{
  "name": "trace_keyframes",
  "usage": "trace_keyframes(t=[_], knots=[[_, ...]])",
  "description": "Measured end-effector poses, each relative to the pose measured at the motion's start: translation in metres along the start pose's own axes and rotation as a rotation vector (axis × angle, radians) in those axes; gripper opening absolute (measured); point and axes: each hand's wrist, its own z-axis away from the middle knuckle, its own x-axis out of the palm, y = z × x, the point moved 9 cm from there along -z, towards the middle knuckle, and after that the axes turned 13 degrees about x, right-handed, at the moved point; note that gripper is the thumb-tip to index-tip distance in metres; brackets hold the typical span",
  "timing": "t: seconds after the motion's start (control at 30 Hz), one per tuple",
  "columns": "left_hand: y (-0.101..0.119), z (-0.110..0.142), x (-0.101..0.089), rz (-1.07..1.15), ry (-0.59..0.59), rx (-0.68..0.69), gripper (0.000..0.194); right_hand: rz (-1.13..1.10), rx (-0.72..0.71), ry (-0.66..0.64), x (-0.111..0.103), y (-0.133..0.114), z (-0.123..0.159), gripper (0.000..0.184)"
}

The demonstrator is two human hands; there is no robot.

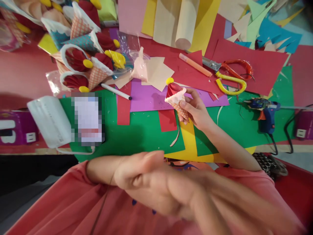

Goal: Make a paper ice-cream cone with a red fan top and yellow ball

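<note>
My right hand (197, 109) pinches a small cone (177, 99) above the table, thumb in front and fingers behind. The cone has an orange-and-white checked wrap, a whitish trim, a folded dark red filling and a yellow blob at its top. Close to the camera, my left hand (156, 187) reaches across my chest, partly blurred. Its fingers stretch towards the lower right, and nothing shows in it. Similar finished-looking cones (99, 73), some checked and some teal, lie heaped at the upper left.
Large scissors (227, 71) and an orange marker (195, 64) lie on red paper. A blue glue gun (266, 114) rests at the right with its cord. At the left are a white power bank (50, 120), a blurred-out phone (88, 119) and a white pen (116, 91). Paper scraps cover the back.
</note>
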Motion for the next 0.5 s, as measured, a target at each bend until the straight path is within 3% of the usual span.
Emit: trace_keyframes(t=[0.07, 0.13, 0.17, 0.2, 0.27, 0.3, 0.37, 0.43, 0.5], knots=[[-0.021, 0.000, -0.006, 0.511, 0.231, -0.041, 0.080, 0.001, -0.004, 0.006, -0.001, 0.001, 0.000, 0.052], [-0.049, 0.012, -0.003, 1.035, 0.580, -0.149, 0.055, 0.021, -0.031, 0.021, -0.002, 0.001, 0.000, 0.053], [-0.064, 0.021, 0.005, 1.126, 0.727, -0.224, 0.040, 0.037, -0.045, 0.028, -0.002, 0.001, 0.001, 0.054], [-0.077, 0.030, 0.011, 1.075, 0.849, -0.269, 0.027, 0.055, -0.054, 0.035, -0.002, 0.001, 0.001, 0.055], [-0.098, 0.042, 0.034, 0.815, 0.889, -0.433, 0.024, 0.090, -0.059, 0.048, -0.002, 0.001, 0.002, 0.057], [-0.105, 0.044, 0.046, 0.746, 0.894, -0.448, 0.031, 0.108, -0.059, 0.058, -0.002, 0.001, 0.003, 0.058], [-0.113, 0.037, 0.072, 0.767, 0.852, -0.410, 0.053, 0.152, -0.065, 0.086, -0.003, 0.000, 0.004, 0.060], [-0.117, 0.032, 0.092, 0.828, 0.808, -0.411, 0.049, 0.206, -0.069, 0.109, -0.005, 0.001, 0.004, 0.064], [-0.114, 0.028, 0.099, 0.882, 0.788, -0.378, 0.041, 0.256, -0.067, 0.112, -0.005, 0.003, 0.003, 0.070]])
